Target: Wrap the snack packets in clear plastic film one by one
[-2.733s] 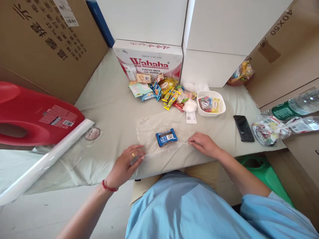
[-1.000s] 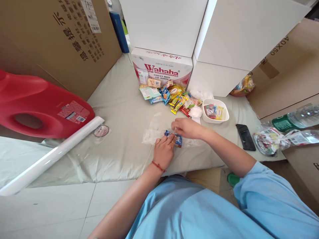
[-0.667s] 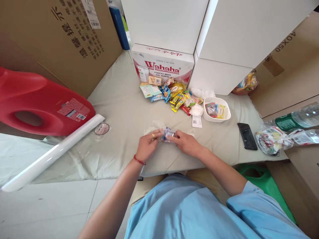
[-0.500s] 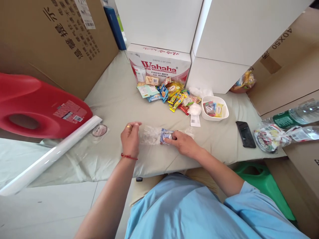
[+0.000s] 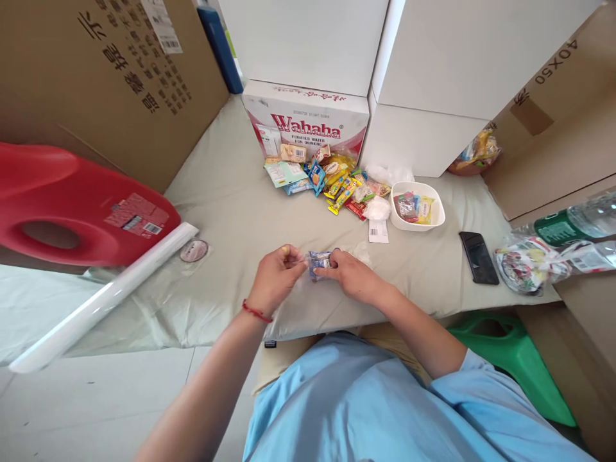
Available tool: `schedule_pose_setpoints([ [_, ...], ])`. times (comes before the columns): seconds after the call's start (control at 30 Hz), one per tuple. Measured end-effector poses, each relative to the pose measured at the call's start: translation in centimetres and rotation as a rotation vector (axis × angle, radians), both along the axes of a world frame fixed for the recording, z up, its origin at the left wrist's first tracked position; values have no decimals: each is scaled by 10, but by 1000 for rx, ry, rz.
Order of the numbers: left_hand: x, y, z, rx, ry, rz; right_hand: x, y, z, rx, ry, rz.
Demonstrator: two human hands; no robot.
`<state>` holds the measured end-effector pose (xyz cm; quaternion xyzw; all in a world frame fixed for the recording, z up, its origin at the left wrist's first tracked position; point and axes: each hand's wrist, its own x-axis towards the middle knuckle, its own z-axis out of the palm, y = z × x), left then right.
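- blue packet in clear film, on the table, at twelve o'clock from the blue shirt
- right hand at the packet's three o'clock, gripping it, thumb on top
- left hand at nine, fingertips pinching the film
- white bowl, i see, at two

A pale tiled floor fills the lower left. Across the middle runs a covered table, its greyish-beige surface wrinkled; plain white panels stand at the top centre, in soft, even light.
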<state>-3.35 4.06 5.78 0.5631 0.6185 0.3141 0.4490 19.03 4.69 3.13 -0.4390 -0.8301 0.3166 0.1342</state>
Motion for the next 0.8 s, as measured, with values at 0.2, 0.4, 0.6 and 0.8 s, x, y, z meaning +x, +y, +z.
schedule_pose_setpoints([
  [0.2,57,0,-12,157,18,-105,23,-10,10,41,109,131],
  [0.4,72,-11,-34,471,493,-286,61,-3,4,94,175,-328],
  [0.6,81,-25,-26,429,781,-236,60,-8,-14,184,-199,-476],
  [0.8,82,-30,-22,376,886,-202,46,1,14,-51,157,-458],
])
